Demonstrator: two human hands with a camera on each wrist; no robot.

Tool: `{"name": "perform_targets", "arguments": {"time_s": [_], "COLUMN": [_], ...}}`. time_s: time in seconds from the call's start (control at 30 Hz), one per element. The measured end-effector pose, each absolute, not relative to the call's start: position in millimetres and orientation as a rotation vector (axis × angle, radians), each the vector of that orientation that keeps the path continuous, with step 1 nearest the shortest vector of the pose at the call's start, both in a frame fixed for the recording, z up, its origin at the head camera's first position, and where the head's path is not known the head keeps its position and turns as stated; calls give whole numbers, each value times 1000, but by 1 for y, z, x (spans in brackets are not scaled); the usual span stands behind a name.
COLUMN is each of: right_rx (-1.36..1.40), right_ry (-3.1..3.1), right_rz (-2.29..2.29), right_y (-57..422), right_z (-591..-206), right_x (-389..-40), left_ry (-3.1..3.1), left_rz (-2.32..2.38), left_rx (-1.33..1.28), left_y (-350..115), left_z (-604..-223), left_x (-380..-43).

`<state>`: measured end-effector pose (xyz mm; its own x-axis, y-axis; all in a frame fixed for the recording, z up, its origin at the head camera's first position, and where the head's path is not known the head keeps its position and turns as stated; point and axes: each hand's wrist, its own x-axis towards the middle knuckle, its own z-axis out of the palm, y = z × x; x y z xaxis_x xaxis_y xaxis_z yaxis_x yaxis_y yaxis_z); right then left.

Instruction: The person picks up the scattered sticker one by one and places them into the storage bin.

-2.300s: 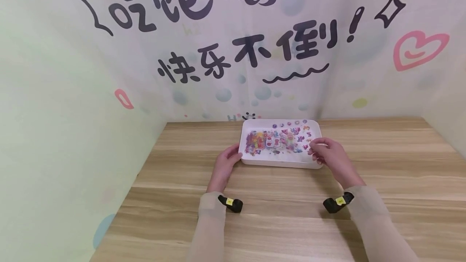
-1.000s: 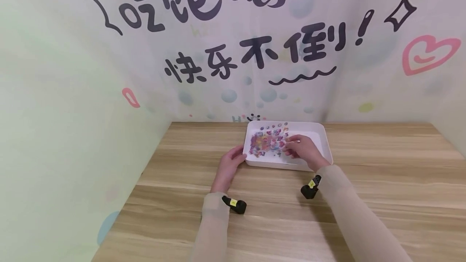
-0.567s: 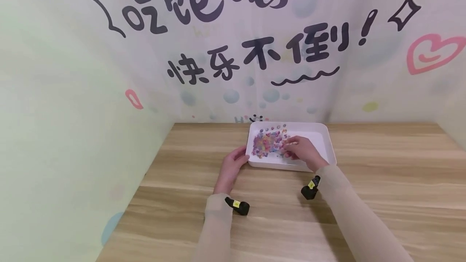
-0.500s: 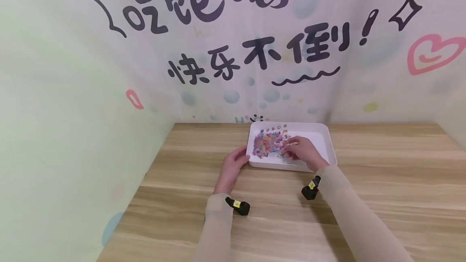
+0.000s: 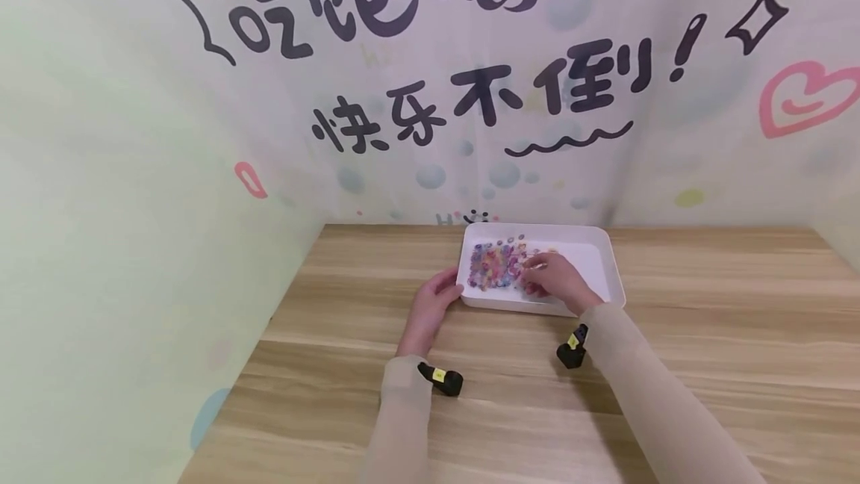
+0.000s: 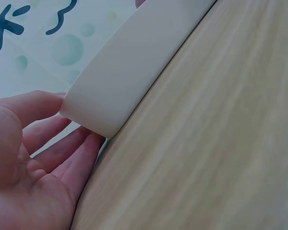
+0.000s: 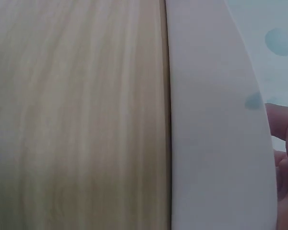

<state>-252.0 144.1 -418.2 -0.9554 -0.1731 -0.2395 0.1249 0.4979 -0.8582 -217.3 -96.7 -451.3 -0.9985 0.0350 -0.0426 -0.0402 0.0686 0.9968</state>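
A shallow white tray [image 5: 591, 249] stands on the table near the wall. In its left half lies a patch of small colourful pieces [image 5: 489, 266], pink, purple, blue and yellow, with several round ones along the top. My left hand [image 5: 430, 306] rests on the tray's front left corner, thumb at the rim and fingers extended along the end wall in the left wrist view. Inside the tray, my right hand [image 5: 556, 279] has its thumb and bent fingertips together at the right edge of the pieces. I cannot tell whether these are loose or on a clear sheet.
The wood-grain table [image 5: 510, 394] extends in front of the tray. Behind it hangs a white printed cloth [image 5: 571, 178] with large dark characters and a pink heart. Both wrists carry small black cameras.
My right hand moved left from the tray's right end. The colourful pieces, earlier spread nearly across the tray, now bunch at its left, and a white cartoon print no longer shows. Left hand stays.
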Motion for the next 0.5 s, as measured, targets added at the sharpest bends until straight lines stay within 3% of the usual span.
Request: {"name": "perform_targets", "arguments": {"time_s": [0.5], "right_rx": [-89], "right_ry": [2543], "right_rz": [-1209], "right_y": [143], "right_z": [-420], "right_x": [-253], "left_ry": [2271], "left_rz": [2071], "left_rx": [-27], "left_y": [-97], "left_z": [-450], "left_x": [-214]}}
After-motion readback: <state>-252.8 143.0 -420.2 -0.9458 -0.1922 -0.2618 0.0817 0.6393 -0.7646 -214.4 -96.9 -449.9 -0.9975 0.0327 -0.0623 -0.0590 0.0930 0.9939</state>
